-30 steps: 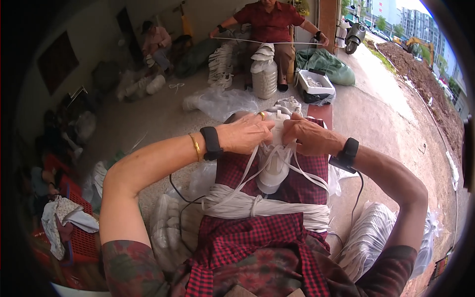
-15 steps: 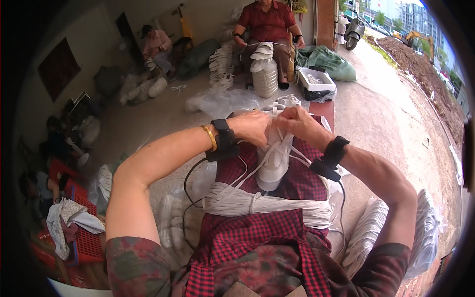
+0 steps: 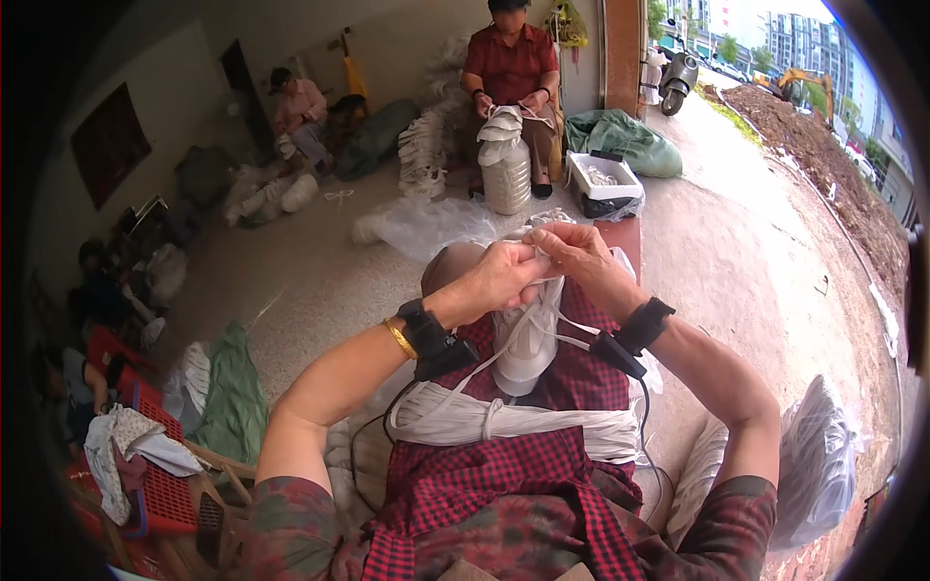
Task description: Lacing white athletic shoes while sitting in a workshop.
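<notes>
A white shoe upper (image 3: 524, 353) lies over my lap, its toe end pointing toward me and white laces strung across it. Above its far part, my left hand (image 3: 506, 279) is closed in a pinch on a white shoelace. Close beside it, my right hand (image 3: 586, 257) also has thumb and fingers pressed together on the lace. The fingers hide the exact threading. A thick bundle of white shoelaces (image 3: 446, 412), bound in the middle, crosses my lap on a red-and-black checked apron (image 3: 489, 472). Both wrists wear black bands with cables.
Opposite sits a person in a red shirt (image 3: 511, 63) with a stack of white uppers (image 3: 506, 179). A white box (image 3: 605, 177) and green sack (image 3: 630, 145) stand beyond. Red crates (image 3: 174, 489) are at left; bagged uppers (image 3: 819, 460) lie at right.
My hands have come closer together, and their fingers now pinch the lace above the upper. The view has shifted slightly. The person opposite has drawn both hands together.
</notes>
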`<state>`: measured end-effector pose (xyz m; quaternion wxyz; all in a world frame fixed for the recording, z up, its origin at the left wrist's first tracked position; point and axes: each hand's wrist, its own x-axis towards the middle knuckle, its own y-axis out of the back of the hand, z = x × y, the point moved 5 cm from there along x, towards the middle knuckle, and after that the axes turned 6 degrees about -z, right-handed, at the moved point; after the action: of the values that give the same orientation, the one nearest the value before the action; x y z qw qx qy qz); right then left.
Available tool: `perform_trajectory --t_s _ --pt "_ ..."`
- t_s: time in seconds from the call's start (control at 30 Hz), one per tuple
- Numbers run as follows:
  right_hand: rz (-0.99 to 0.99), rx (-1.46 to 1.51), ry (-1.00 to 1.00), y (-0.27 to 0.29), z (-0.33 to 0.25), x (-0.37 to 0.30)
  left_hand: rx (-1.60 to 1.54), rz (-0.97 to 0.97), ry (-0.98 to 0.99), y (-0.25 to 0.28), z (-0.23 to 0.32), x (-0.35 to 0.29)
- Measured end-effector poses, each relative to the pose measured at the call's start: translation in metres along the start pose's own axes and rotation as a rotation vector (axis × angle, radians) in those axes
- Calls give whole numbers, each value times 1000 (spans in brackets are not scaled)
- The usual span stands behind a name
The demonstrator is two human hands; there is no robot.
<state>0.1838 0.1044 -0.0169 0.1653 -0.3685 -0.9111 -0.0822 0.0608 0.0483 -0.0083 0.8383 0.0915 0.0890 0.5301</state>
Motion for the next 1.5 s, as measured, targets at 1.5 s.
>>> perform_trajectory --t_s 1.5 --pt "-314 -979 80 -14 -17 -61 473 120 -338 18 -30 -45"
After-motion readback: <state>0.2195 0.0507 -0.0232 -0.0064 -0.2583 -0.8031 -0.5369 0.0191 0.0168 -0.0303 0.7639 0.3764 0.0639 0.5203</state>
